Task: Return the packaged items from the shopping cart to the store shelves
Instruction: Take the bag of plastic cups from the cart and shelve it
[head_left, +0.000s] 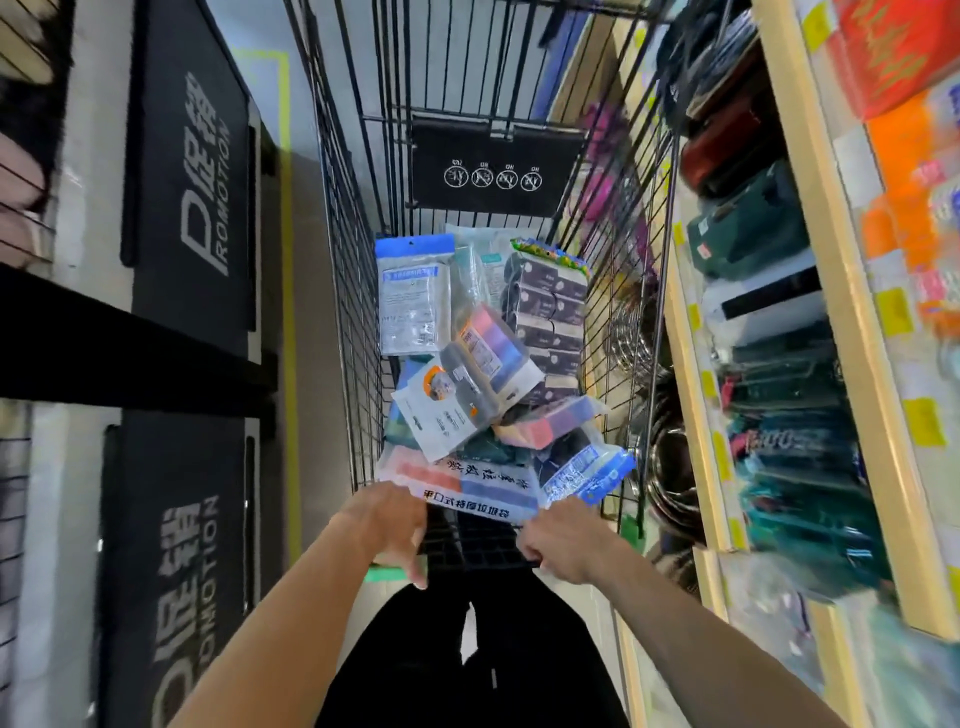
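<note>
Both hands, left (387, 525) loosely open and right (558, 540) clenched, rest at the near rim of the cart (353, 312) full of packets (467, 384), beside shelves (841, 322).

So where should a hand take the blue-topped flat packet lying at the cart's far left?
Probably by the blue header card, coming straight down from above. The blue-topped flat packet lies flat against the cart's left wire wall, its near end tucked under other packets, leaving the header end free.
</note>
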